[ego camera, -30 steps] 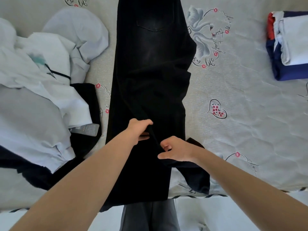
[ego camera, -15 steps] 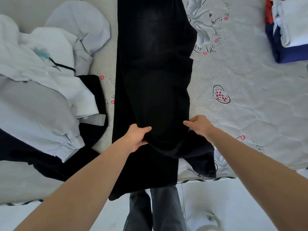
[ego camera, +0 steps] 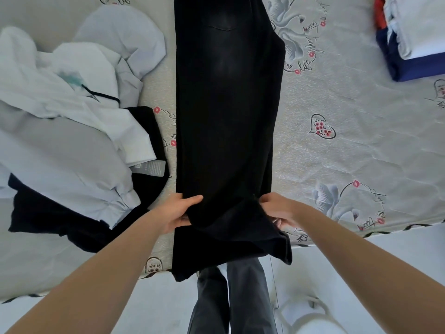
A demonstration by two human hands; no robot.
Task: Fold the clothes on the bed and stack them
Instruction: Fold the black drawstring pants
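Black jeans [ego camera: 226,112] lie lengthwise down the middle of the bed, waist and back pocket at the far end, leg ends hanging over the near edge. My left hand [ego camera: 179,212] grips the left edge of the legs near the bed's front, thumb on top. My right hand [ego camera: 277,209] grips the right edge at the same height, fingers curled under the cloth. A loose leg end droops to the right below my right hand. A heap of unfolded white, grey and black clothes [ego camera: 67,131] lies to the left.
A folded stack of white, navy and red clothes [ego camera: 414,37] sits at the far right of the bed. The patterned bedsheet [ego camera: 349,131] shows bare between jeans and stack. My legs and the pale floor are below the bed's near edge [ego camera: 385,229].
Both hands moved apart from the middle of the jeans to their two side edges. The legs now lie straighter and flatter, and the right leg end has been drawn in.
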